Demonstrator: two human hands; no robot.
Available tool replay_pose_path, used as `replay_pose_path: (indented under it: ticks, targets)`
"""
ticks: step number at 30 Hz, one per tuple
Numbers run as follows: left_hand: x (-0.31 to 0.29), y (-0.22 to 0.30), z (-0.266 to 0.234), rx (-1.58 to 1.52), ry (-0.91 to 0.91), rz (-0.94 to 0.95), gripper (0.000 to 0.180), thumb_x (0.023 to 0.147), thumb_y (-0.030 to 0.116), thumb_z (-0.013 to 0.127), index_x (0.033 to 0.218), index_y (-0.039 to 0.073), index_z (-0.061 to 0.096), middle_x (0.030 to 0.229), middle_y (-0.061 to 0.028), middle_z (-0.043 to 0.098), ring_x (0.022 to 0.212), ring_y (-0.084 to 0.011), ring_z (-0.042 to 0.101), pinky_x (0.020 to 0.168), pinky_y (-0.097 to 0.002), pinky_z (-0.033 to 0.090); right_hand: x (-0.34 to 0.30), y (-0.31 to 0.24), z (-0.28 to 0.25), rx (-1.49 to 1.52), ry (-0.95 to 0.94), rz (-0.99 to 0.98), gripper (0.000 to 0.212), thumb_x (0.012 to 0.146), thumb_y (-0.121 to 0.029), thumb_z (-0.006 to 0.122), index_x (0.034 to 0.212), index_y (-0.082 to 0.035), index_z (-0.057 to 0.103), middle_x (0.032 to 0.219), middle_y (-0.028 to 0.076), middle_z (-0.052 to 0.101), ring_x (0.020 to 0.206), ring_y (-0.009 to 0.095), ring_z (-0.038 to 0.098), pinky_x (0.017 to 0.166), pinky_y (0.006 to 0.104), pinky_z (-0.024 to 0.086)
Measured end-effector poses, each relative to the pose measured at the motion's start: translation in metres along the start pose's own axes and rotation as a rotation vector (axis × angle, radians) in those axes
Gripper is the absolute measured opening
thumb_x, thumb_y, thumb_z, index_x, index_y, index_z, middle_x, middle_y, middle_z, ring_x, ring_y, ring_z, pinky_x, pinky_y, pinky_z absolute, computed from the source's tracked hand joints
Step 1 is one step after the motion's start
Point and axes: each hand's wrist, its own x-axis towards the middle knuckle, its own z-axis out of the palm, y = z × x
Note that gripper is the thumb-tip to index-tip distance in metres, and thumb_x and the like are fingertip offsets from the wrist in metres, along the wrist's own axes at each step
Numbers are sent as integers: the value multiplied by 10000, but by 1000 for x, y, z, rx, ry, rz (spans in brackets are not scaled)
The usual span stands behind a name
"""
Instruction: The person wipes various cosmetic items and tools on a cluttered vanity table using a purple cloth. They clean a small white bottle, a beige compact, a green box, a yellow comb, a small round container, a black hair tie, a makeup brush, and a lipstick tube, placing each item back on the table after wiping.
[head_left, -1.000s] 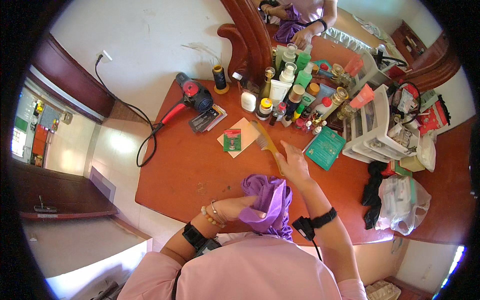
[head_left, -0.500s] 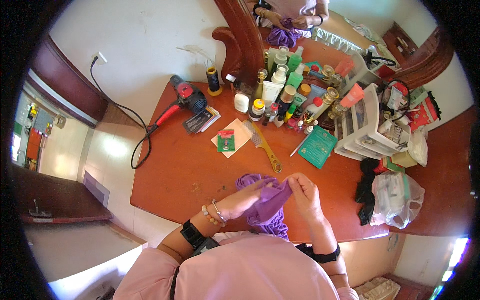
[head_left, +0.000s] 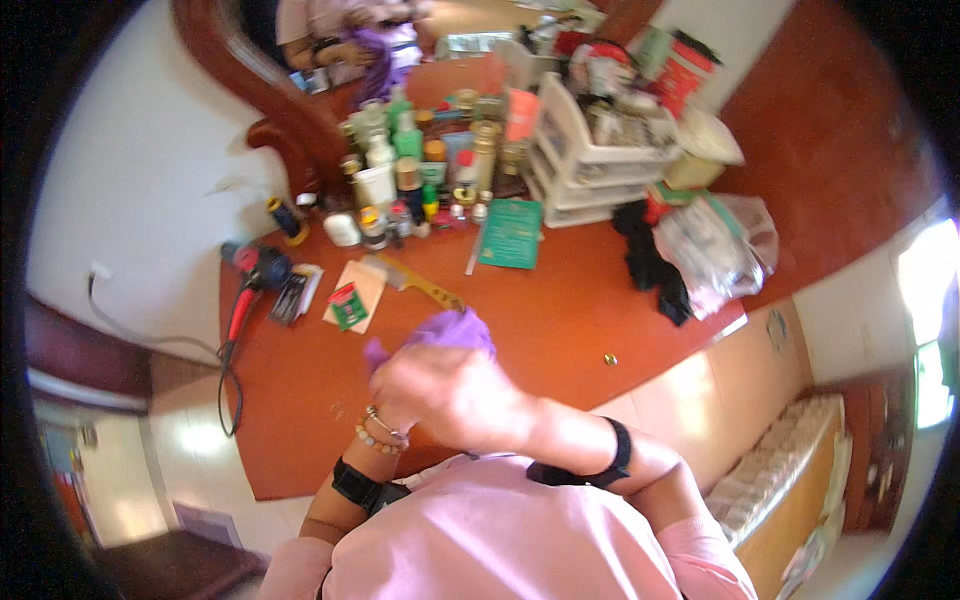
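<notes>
A bunched purple cloth (head_left: 462, 332) is held in front of my chest, over the near part of the red-brown table. My right hand (head_left: 470, 395) is crossed in front of my left, closed on the cloth and smeared by motion. Behind it my left hand (head_left: 392, 392), with bracelets at the wrist, is closed on the cloth too; most of its fingers are hidden. Cloth shows beyond both hands. The mirror at the top reflects the hands with the purple cloth. Just past it lies a yellowish comb (head_left: 430, 288).
Left on the table (head_left: 540, 330) is a red and black hair dryer (head_left: 258, 268) with its cord hanging down. Bottles (head_left: 408, 140) crowd the back by a white drawer unit (head_left: 590, 165). A teal packet (head_left: 510, 235), black cloth (head_left: 648, 262) and plastic bag (head_left: 720, 250) lie rightward.
My view has turned right, so the table's things sit further left. My right hand has come across over my left with the cloth; before, the hands were apart, stretching it between them.
</notes>
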Motion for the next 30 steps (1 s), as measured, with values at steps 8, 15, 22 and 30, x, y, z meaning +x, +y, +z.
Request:
replay_pose_path:
  ticks: [8,15,22,30]
  targets:
    - [19,11,-70,-1471,106,34,445,906,291,476,1270,37,448,1259,-107,508,1169,-267,469,1002,-446,366,-69,-10,-25,-33,174,268,312,739,-91,685,1030,-51,580,948,88,630,852,270,613,731,356,507]
    - [53,50,-13,263,86,269,676,723,344,690,1272,55,424,1224,-114,507,1147,-278,477,981,-412,388,-244,85,-77,-354,393,1144,142,789,-156,604,891,-60,625,865,137,620,805,326,607,689,392,495]
    - [111,107,51,776,63,355,467,578,92,704,1028,31,592,983,-109,628,876,-294,601,802,-381,497,-291,116,-104,-343,130,1199,236,765,-297,663,889,-105,605,919,133,582,798,349,599,656,438,497]
    - [116,49,66,-704,275,-136,525,903,468,417,1243,70,460,1237,-140,518,1104,-319,512,931,-481,428,-291,149,-148,-246,140,1188,171,774,-194,623,918,-109,587,888,117,602,783,331,610,639,433,500]
